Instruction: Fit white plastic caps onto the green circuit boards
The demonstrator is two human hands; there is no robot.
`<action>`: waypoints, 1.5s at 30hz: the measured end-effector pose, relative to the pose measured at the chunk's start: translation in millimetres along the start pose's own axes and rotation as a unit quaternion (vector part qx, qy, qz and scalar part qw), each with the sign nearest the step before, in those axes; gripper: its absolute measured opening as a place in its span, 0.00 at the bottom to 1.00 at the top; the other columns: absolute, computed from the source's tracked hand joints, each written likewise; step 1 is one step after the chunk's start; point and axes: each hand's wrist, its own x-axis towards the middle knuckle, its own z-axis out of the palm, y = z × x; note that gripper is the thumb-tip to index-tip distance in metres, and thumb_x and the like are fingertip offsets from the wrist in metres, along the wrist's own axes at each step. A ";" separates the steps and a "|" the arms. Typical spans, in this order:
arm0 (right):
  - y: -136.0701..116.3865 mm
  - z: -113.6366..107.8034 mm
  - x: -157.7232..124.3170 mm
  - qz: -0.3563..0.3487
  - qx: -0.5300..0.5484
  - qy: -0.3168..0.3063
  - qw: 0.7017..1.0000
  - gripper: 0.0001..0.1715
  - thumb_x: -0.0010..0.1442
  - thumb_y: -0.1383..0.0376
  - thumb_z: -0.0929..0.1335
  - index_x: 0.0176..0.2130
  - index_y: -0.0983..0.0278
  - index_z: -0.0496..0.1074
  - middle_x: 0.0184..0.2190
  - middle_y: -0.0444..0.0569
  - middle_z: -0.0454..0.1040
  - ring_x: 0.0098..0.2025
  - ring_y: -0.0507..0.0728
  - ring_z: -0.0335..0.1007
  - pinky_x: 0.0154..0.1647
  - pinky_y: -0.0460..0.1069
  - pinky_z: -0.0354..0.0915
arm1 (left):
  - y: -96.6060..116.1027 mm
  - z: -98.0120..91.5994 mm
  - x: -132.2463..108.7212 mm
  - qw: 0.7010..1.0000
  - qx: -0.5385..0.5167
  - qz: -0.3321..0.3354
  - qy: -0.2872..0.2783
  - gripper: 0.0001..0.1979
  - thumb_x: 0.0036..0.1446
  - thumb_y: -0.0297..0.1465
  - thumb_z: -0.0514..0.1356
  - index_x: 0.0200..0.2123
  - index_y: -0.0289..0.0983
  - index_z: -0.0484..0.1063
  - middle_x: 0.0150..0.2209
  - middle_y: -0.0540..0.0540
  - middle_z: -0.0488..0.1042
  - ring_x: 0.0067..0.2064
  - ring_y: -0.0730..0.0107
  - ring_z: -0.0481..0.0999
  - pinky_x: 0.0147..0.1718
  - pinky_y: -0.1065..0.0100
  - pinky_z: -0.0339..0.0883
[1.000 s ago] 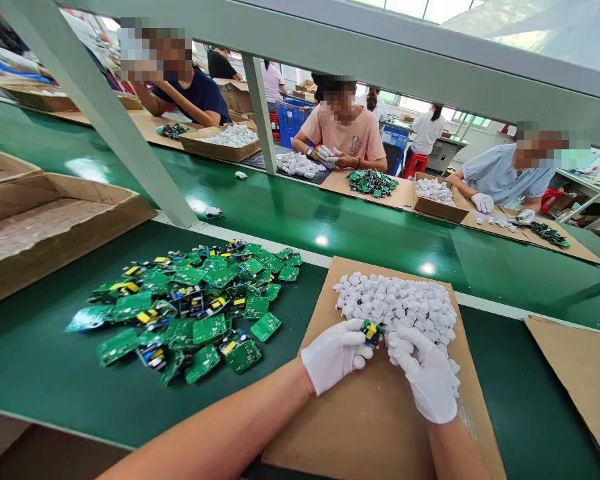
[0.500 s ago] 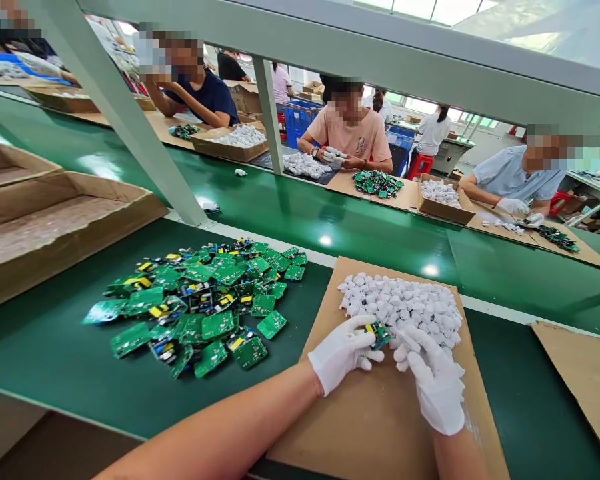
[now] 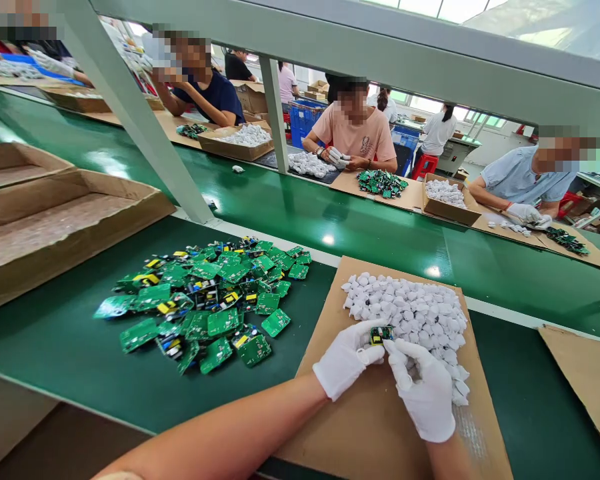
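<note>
Between the gloved fingers of my left hand is a small green circuit board with yellow and dark components, held above the cardboard sheet. My right hand, also in a white glove, is closed with its fingertips at the board's lower right edge. Whether those fingertips grip the board or a small white piece is hard to make out. Just behind both hands lies a pile of small white bundles. Left of the cardboard, a heap of green circuit boards covers part of the dark green bench.
Cardboard trays stand at the left. A slanted metal post and an overhead beam frame the bench. Beyond the green conveyor belt, several co-workers sit with boards and white bundles. Another cardboard sheet lies right.
My right hand has come left from beside the white bundles to the board, its fingers closing. The board has turned in my left hand. The view has shifted slightly.
</note>
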 end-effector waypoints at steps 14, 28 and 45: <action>2.3 3.8 3.6 -0.186 -0.234 0.069 0.952 0.10 0.58 0.62 0.65 0.32 0.63 0.74 0.22 0.46 0.75 0.22 0.52 0.70 0.24 0.46 0.64 | 0.0 5.8 -10.0 0.990 0.129 0.054 -0.014 0.19 0.52 0.34 0.58 0.47 0.35 0.70 0.39 0.43 0.75 0.40 0.65 0.72 0.43 0.64 0.66; 7.5 -3.1 8.5 -0.129 -0.094 -0.091 0.983 0.25 0.61 0.61 0.61 0.57 0.59 0.61 0.55 0.55 0.62 0.55 0.65 0.60 0.52 0.62 0.61 | 4.0 1.1 -2.2 0.996 -0.019 -0.062 -0.058 0.15 0.47 0.36 0.63 0.37 0.33 0.72 0.36 0.43 0.72 0.33 0.72 0.73 0.34 0.69 0.67; 10.0 5.9 13.7 -0.214 -0.045 -0.045 0.975 0.11 0.52 0.67 0.69 0.38 0.56 0.71 0.45 0.49 0.72 0.49 0.60 0.66 0.48 0.58 0.65 | 8.7 12.3 -9.1 0.997 0.020 -0.058 -0.052 0.17 0.43 0.38 0.65 0.31 0.32 0.68 0.24 0.47 0.71 0.25 0.72 0.72 0.28 0.68 0.66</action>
